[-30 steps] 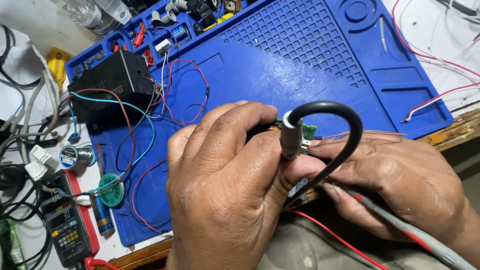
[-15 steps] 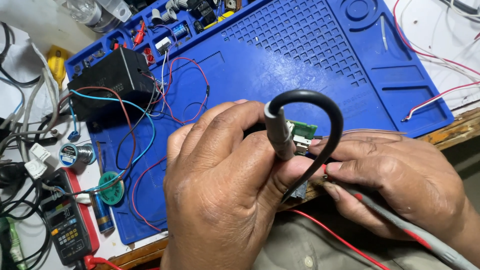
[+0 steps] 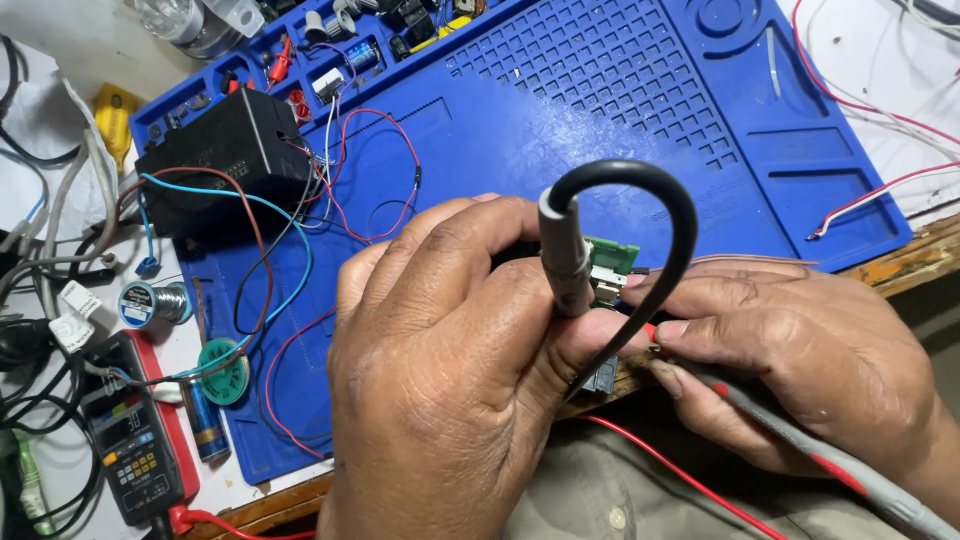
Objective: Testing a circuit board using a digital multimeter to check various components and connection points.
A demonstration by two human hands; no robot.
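My left hand (image 3: 450, 380) is closed around a grey probe handle (image 3: 565, 262) that stands nearly upright. Its black cable (image 3: 684, 225) arcs over in a loop and runs down between my hands. A small green circuit board (image 3: 612, 256) shows just behind the handle, pinched between the fingertips of both hands. My right hand (image 3: 810, 350) grips a second grey probe with red markings (image 3: 835, 465), its tip hidden near the board. Both hands hover over the near edge of a blue work mat (image 3: 600, 120).
A black box (image 3: 230, 150) with red, blue and brown wires sits on the mat's left. A multimeter (image 3: 135, 445), a solder spool (image 3: 150, 300) and a green round part (image 3: 225, 372) lie at left. Small parts fill the mat's top trays. A red lead (image 3: 680, 470) crosses my lap.
The grey handle in my left hand has tipped more upright and the cable loop has risen. More of the green board shows. My right hand has barely moved.
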